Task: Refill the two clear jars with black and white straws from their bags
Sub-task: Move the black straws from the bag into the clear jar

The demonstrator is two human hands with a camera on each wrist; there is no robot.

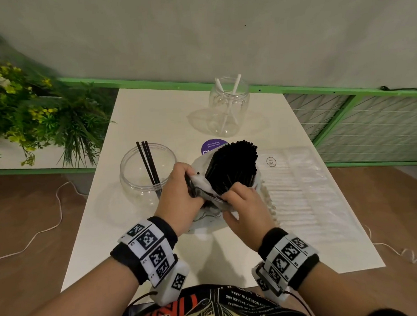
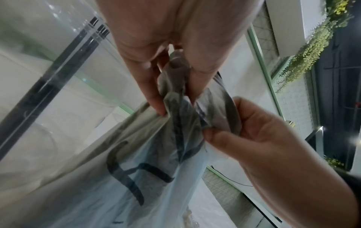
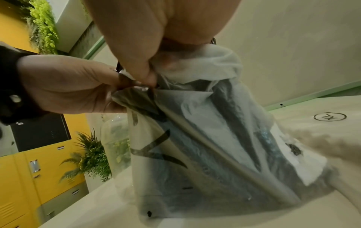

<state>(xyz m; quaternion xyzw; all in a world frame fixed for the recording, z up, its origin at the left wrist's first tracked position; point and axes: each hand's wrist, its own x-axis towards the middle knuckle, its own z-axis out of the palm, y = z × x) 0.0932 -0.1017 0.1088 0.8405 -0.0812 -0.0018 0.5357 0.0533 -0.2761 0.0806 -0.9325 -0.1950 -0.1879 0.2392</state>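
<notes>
A thick bundle of black straws (image 1: 233, 165) stands out of a translucent bag (image 1: 205, 193) at the middle of the white table (image 1: 152, 107). My left hand (image 1: 183, 187) pinches the bag's bunched edge (image 2: 175, 95). My right hand (image 1: 243, 201) pinches the same plastic (image 3: 195, 123) just to the right. A clear jar (image 1: 143, 172) with three black straws stands left of the bag. A second clear jar (image 1: 229, 106) with two white straws stands at the back. A bag of white straws (image 1: 297, 189) lies flat on the right.
A purple round sticker (image 1: 213, 145) shows behind the black straws. Green plants (image 1: 33, 105) crowd the left side and a green mesh fence (image 1: 368, 122) runs along the right. White cables (image 1: 38, 234) trail on the floor at both sides of the table.
</notes>
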